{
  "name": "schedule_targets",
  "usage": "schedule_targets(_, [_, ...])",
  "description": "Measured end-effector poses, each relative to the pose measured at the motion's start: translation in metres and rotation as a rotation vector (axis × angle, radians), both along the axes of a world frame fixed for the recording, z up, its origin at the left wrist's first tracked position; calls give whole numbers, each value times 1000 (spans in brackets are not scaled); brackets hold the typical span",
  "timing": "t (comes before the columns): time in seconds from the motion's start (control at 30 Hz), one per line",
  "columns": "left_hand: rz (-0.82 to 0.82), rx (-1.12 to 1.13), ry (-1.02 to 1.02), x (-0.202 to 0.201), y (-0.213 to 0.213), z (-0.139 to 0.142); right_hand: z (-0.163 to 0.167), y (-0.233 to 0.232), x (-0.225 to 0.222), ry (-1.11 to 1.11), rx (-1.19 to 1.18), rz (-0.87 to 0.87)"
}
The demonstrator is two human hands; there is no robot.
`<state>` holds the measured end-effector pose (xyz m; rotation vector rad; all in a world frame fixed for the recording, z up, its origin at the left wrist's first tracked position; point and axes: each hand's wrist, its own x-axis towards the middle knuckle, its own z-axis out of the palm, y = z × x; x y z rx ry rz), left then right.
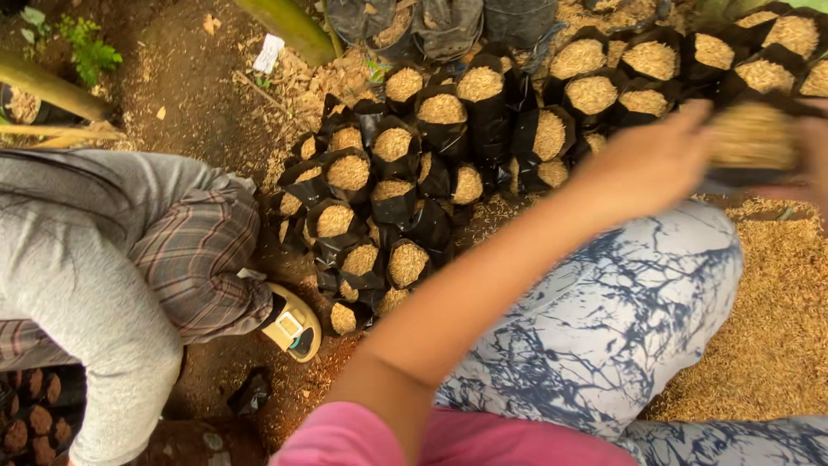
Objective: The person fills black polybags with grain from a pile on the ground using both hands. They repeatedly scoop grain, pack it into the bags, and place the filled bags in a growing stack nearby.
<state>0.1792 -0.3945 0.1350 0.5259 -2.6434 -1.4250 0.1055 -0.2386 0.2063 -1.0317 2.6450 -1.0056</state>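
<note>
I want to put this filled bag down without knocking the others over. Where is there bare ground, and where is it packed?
Bare dirt lies open at upper left, between the green stalk and the filled black bags. The husk heap right of the patterned knee holds no bags. The bags stand packed together. The left hand and right hand hold a blurred bag.

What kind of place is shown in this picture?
Probably an outdoor plant nursery. Many small black plastic bags filled with pale husks stand in rows on bare brown soil, a loose heap of the same husks lies nearby, and the left hand holds another filled bag.
</note>
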Motion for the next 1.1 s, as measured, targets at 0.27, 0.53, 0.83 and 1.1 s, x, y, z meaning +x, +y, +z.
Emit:
schedule_targets(0.27, [430,275,-196,258,-128,11,-34,-177,157,-582,54,344])
schedule_targets(0.53, [730,360,-239,369,-167,-53,-103,-255,264,-381,96,522])
schedule_targets(0.83, [722,-311,-106,393,-179,-93,-151,-280,287,-427,146,509])
schedule_targets(1.1, [760,-213,-133,384,-181,-97,-147,-264,277,-530,97,616])
